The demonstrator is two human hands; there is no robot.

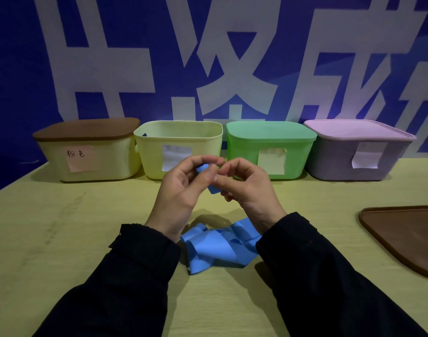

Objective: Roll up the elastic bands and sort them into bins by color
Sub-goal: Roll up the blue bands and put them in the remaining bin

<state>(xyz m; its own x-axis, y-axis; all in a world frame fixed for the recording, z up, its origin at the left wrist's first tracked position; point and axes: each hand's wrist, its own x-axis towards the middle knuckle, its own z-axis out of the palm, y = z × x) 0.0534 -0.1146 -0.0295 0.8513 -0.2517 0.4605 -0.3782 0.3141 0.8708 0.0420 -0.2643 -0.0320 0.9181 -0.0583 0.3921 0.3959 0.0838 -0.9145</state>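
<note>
A blue elastic band [217, 246] lies crumpled on the table between my wrists, and one end rises to my hands. My left hand [183, 188] pinches a small rolled part of the band at its fingertips. My right hand [247, 188] holds the band just beside it, fingers curled. Four bins stand in a row at the back: a cream bin with a brown lid [91, 152], an open pale yellow bin [178, 147], a green lidded bin [269, 149] and a grey bin with a pink lid [356, 152].
A loose brown lid [405, 237] lies on the table at the right edge. Each bin carries a paper label on its front. A blue wall with large white characters stands right behind the bins.
</note>
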